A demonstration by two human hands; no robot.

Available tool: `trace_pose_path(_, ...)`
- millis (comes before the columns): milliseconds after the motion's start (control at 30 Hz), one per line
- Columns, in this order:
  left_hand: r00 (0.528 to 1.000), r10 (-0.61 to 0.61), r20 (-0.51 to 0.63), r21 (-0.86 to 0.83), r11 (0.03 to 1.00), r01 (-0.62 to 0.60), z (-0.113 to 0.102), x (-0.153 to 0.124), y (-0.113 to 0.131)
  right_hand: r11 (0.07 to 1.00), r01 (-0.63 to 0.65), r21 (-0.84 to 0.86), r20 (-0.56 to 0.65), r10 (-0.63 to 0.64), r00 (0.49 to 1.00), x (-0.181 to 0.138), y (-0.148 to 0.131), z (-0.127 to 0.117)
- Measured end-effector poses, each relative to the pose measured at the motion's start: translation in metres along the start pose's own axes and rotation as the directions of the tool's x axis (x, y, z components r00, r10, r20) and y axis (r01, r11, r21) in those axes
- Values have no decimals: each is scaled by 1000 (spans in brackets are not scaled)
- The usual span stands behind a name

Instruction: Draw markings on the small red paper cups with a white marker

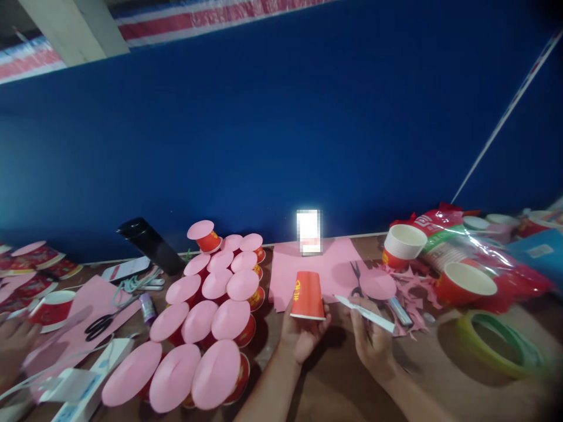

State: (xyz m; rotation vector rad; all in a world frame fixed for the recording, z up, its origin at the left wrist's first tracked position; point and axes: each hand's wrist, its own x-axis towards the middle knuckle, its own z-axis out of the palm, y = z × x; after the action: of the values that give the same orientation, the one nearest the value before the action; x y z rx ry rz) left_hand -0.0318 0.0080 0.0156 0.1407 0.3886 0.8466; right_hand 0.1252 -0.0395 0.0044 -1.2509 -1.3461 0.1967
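My left hand is closed around a red paper cup, held upside down with its rim toward me. My right hand grips a thin white stick-like tool that points left toward the cup. Just beyond them lie pink paper sheets, a pink paper disc and a pair of scissors.
Several red cups capped with pink discs stand at left. Another pair of scissors, a black flask, a bag of cups, tape rolls and a lit phone surround me. Another person's hand shows at far left.
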Motion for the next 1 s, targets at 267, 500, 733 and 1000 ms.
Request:
trace_pose_path(267,998,-45,31,-58,997,47,7,-2,-2,999,-11,-32,20,11,1000,4,3,0)
trace_pose_path(500,1000,-10,0,-16,1000,10,8,-1,-3,1000,-2,-23,27,3,1000,3,5,2)
trace_pose_path(733,998,64,-1,-42,997,-64,2,5,-5,1000,-14,-11,25,14,1000,6,-1,0)
trace_pose_path(1000,990,143,16,-23,990,-142,2,9,-7,996,61,-69,19,-60,998,17,-12,-2)
